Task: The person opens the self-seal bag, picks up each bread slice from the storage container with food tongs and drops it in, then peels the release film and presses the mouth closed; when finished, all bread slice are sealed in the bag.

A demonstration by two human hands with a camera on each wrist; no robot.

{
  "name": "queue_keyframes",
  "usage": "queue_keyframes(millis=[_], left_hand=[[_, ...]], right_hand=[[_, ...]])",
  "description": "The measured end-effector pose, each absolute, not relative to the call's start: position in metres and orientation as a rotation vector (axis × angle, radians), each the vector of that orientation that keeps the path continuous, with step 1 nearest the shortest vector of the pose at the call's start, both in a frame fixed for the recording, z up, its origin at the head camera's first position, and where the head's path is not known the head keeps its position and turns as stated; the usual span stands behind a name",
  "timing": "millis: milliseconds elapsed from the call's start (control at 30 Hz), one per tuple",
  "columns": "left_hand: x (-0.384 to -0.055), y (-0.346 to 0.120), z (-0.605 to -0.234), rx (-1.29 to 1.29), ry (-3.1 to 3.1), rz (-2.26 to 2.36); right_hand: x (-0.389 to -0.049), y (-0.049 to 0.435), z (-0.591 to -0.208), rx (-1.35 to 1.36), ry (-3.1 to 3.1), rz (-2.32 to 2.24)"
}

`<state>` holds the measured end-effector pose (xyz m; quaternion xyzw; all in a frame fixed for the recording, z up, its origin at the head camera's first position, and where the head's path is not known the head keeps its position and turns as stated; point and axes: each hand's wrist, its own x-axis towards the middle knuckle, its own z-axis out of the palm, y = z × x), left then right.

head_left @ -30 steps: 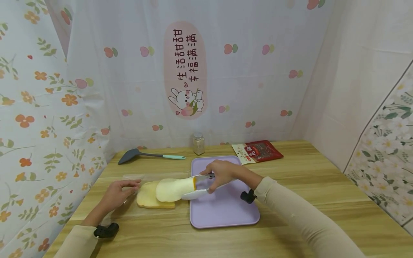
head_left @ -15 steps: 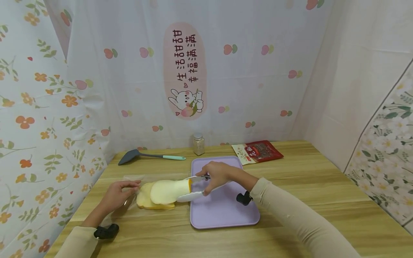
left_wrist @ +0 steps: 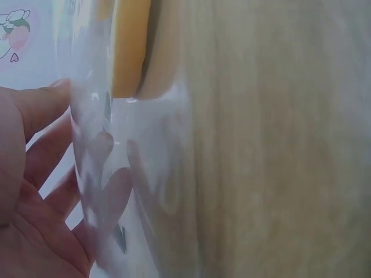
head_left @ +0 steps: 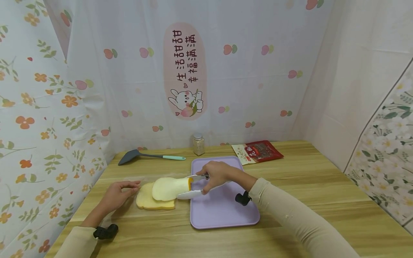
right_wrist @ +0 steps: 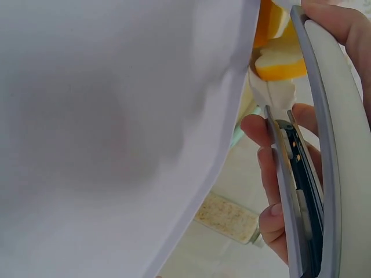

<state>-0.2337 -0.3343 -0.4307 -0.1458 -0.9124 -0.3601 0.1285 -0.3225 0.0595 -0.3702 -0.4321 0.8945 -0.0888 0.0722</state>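
Observation:
My left hand point(head_left: 117, 195) pinches the edge of a clear plastic bag point(left_wrist: 165, 133); in the left wrist view some fingers show through the film. A pale bread slice with a golden crust point(head_left: 146, 201) lies flat at the bag. My right hand point(head_left: 217, 176) grips white tongs point(head_left: 189, 194) over the tray's left side. Between the tong arms, a second bread slice point(head_left: 168, 188) is squeezed into a curve at its right end. Its free left part overlaps the flat slice. Orange crust point(right_wrist: 283, 69) shows past the tongs in the right wrist view.
A lavender tray point(head_left: 224, 213) sits under the right hand. Behind stand a small glass jar point(head_left: 198, 146) with a metal lid and a red-and-white spice packet point(head_left: 259, 151). A dark spatula with a mint handle point(head_left: 174, 157) lies at the back left.
The right hand has moved left with the tongs, bringing the held bread slice further over the flat one. In the last half second that slice has shifted slightly right. The left hand stays put.

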Motion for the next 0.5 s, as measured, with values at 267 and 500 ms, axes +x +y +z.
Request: queue_keyframes(millis=[267, 500], left_hand=[[-0.233, -0.333, -0.429, -0.423, -2.658, -1.041], [-0.232, -0.332, -0.428, -0.408, -2.673, -1.050]], right_hand=[[-0.321, 0.055, -0.368, -1.310, 2.664, -0.290], [-0.320, 0.048, -0.368, -1.294, 2.669, -0.275]])
